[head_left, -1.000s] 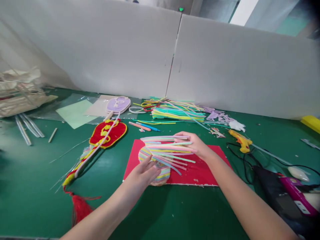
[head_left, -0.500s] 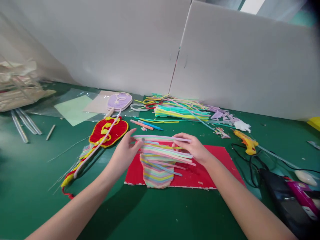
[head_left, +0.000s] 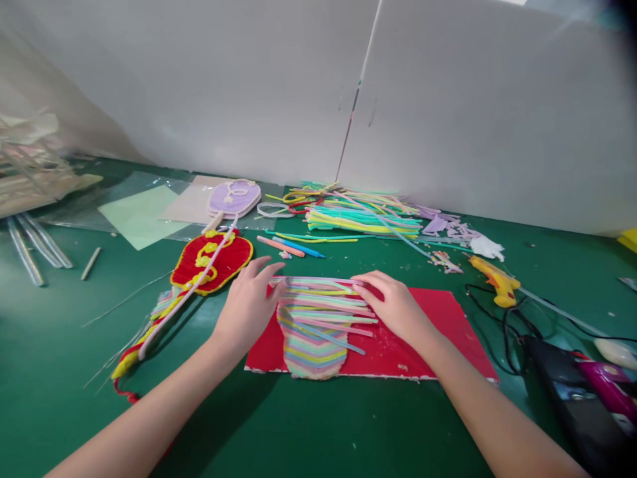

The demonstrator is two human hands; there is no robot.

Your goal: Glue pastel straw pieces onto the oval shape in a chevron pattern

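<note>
Several pastel pipe cleaners (head_left: 326, 303) lie side by side across a striped pipe-cleaner piece (head_left: 315, 348) with a zigzag pattern and a rounded lower end. Under both is a red board (head_left: 423, 332). At the left ends of the top stems is my left hand (head_left: 249, 299), its fingers spread and its thumb close to the stem tips. The thumb and fingertips of my right hand (head_left: 393, 305) are closed on the right end of the uppermost pipe cleaner. My fingers partly cover the stem ends on both sides.
Left of the board lies a red and yellow fan-shaped piece (head_left: 219, 262), with a lilac one (head_left: 233, 198) behind. Bundled pipe cleaners (head_left: 363, 222) and pens (head_left: 298, 247) are at the back. A yellow glue gun (head_left: 497, 282) with a black cord lies right, near a black case (head_left: 572, 385).
The top pipe cleaner has come down from above the others and now lies along the top of the row. My left fingers have spread apart. The view has tilted slightly.
</note>
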